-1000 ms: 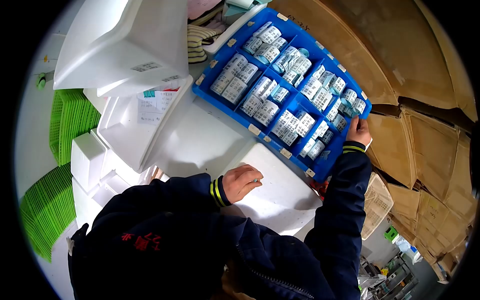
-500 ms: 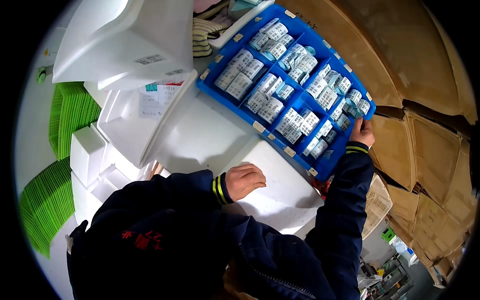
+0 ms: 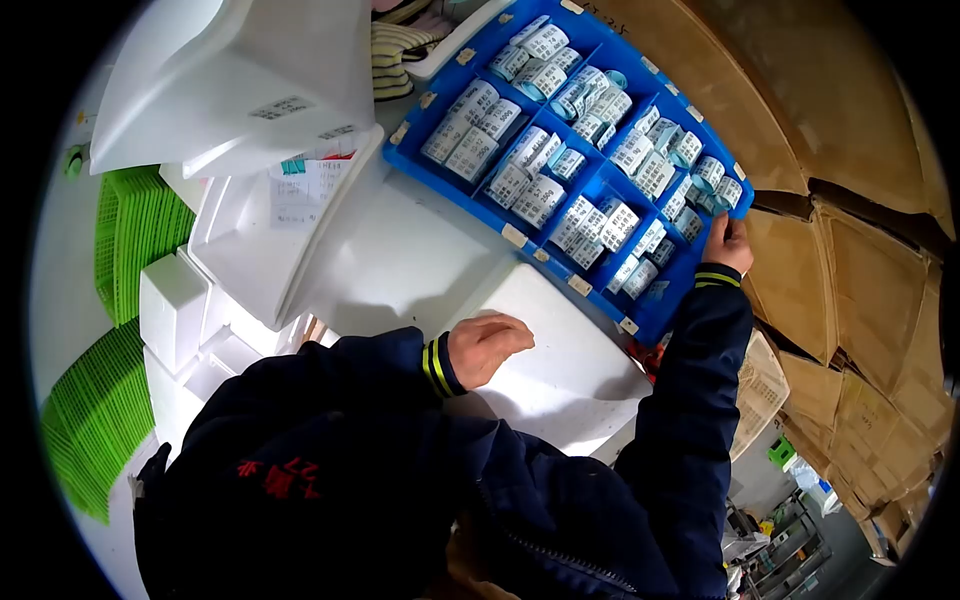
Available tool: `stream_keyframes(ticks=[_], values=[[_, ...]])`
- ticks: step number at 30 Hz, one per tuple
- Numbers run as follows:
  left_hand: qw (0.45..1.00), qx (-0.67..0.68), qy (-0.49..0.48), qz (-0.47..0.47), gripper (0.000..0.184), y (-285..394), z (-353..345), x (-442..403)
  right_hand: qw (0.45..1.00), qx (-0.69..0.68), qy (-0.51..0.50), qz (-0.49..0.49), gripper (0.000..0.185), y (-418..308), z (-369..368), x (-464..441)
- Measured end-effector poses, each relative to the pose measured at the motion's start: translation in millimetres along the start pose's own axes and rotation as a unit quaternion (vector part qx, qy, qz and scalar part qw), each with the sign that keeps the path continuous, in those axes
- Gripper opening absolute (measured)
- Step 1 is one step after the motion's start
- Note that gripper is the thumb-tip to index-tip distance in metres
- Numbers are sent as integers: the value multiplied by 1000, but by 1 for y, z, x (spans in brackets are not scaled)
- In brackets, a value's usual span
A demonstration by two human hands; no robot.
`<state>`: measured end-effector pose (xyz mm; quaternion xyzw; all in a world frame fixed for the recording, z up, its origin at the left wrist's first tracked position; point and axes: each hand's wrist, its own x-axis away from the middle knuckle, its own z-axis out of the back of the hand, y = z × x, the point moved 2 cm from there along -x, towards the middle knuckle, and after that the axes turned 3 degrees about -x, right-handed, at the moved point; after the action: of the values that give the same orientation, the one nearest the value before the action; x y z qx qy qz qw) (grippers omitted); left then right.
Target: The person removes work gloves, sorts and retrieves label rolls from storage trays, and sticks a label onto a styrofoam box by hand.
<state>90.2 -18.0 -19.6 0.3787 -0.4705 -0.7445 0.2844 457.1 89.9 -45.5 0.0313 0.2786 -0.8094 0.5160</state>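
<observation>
A blue divided tray holds several rolls of printed white labels on light-blue backing, grouped in its compartments. At the tray's right end, my right hand reaches over the edge with bent fingers closed. Its fingertips are beside a label roll in the end compartment; what they pinch is hidden. My left hand hovers over a white foam lid, fingers together and slightly curled, with nothing visible in them.
White foam boxes and an open white bin with a written sheet stand at left. Stacked green crates are beyond. Brown cardboard boxes line the right side. Striped cloth lies behind the tray.
The view has shifted slightly. My right hand's fingertips sit a little higher, nearer the rolls in the end compartment. My left hand stays over the foam lid, its fingers slightly straighter.
</observation>
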Motion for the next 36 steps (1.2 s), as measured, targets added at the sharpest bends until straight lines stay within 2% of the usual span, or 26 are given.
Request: stream_keyframes(ticks=[7,9,16,19,21,31,36], values=[[1000,10,-10,-14,17,0,3,1,1000,-7,13,5,32,0,-1,0],[998,38,-32,34,16,1,5,0,1000,-7,9,2,32,0,-1,0],[998,34,-4,58,16,6,4,-1,1000,-3,18,18,31,2,-2,0],[999,4,-5,48,17,5,4,-2,1000,1,15,13,31,-1,0,-1],[1000,-2,-30,5,17,2,1,-1,1000,0,8,12,31,-2,0,0],[999,36,2,12,18,1,-1,-4,999,20,20,38,30,-1,-1,-2],[999,47,0,15,19,2,0,-5,998,59,-13,-17,35,11,-5,-3]])
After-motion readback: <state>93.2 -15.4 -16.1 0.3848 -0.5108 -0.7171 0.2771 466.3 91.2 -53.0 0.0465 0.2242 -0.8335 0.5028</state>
